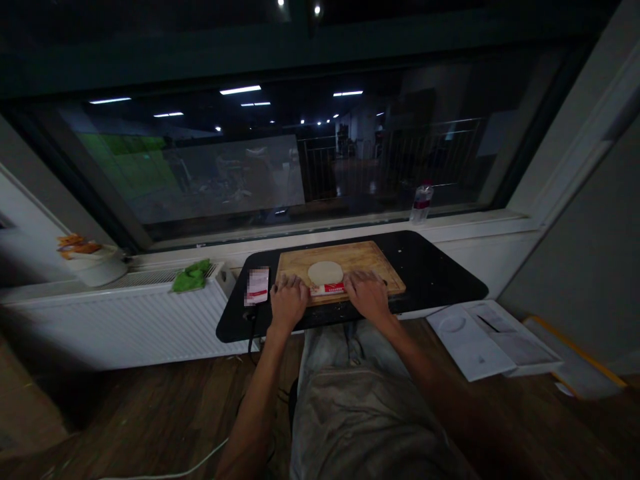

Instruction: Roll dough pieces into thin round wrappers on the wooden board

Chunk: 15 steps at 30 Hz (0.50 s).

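A flat round of pale dough lies on the wooden cutting board. Along the near edge of the dough rests a rolling pin with a red and white wrap. Its left end is under my left hand, whose fingers curl over it. At the other end my right hand is closed on the pin too, and a dark tip shows just past it. Both hands are over the board's near side. My fingers and palms hide the ends of the pin.
The board is on a black table against the windowsill. A phone with a cable lies left of it. A bottle stands on the sill. A green cloth hangs on the radiator; a white box is at the right.
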Each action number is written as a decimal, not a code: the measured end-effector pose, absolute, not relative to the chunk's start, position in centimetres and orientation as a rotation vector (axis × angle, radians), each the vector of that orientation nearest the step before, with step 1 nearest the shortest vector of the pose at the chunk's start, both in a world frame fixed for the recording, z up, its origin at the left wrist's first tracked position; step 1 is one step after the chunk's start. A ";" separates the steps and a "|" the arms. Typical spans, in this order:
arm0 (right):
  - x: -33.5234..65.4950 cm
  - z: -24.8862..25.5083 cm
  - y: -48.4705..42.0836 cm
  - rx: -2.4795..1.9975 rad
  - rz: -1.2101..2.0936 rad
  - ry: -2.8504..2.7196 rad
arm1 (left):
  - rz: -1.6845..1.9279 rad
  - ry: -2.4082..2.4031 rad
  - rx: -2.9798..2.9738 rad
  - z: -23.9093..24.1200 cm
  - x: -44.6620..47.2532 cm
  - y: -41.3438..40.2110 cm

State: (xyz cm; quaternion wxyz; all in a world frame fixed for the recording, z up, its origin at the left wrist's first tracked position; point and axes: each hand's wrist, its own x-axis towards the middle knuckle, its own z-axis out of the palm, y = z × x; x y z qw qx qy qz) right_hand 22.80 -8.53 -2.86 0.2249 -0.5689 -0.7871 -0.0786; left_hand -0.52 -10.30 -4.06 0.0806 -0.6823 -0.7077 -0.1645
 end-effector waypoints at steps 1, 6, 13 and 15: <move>22.9 -3.2 -8.8 -1.548 -0.221 -2.155 | -0.511 -2.110 -2.037 -4.2 -0.5 -10.5; 22.8 -3.5 -8.4 -1.548 -0.232 -2.153 | -0.525 -2.110 -2.020 -4.2 -0.5 -10.0; 22.0 -1.7 -4.9 -1.649 -0.239 -2.178 | -0.406 -2.116 -2.068 -3.0 -0.9 -6.7; 21.8 -1.2 -3.9 -1.688 -0.206 -2.193 | -0.382 -2.139 -2.079 -2.6 -1.2 -5.6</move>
